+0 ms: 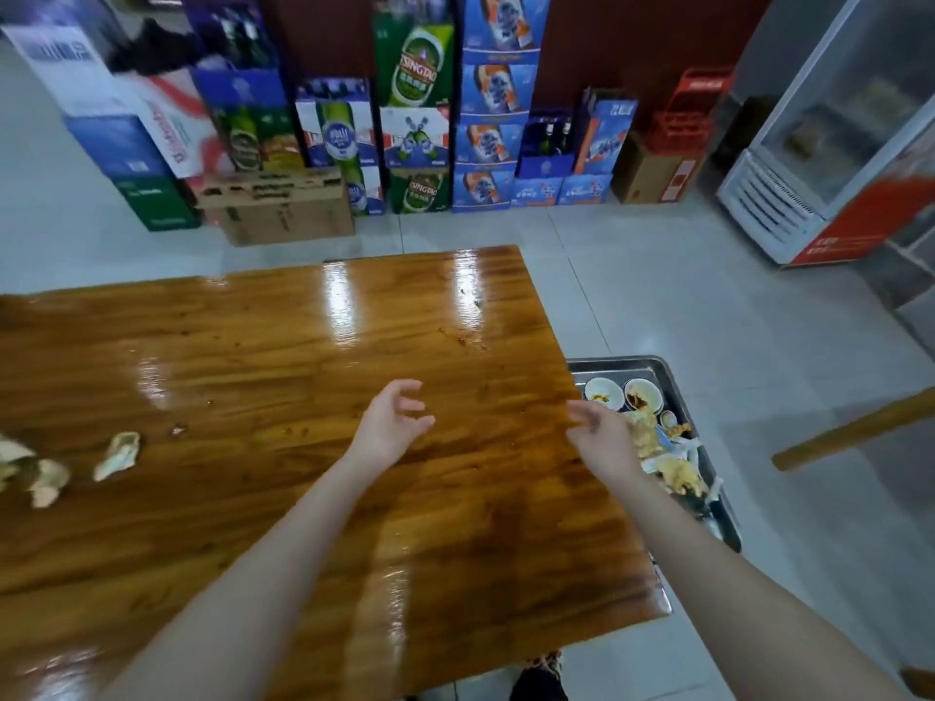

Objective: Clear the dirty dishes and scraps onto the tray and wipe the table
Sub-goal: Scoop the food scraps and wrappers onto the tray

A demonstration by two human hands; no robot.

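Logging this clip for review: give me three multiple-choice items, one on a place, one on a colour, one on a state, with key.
1. Where is the tray? A) beside the table's right edge B) at its middle C) on its left end
2. Tray colour? A) red B) grey metal C) green
3. The left hand and right hand? A) both empty B) both hold bowls C) both hold cloths
Key: 1 A, it sits off that edge; 2 B, grey rim; 3 A, neither holds anything.
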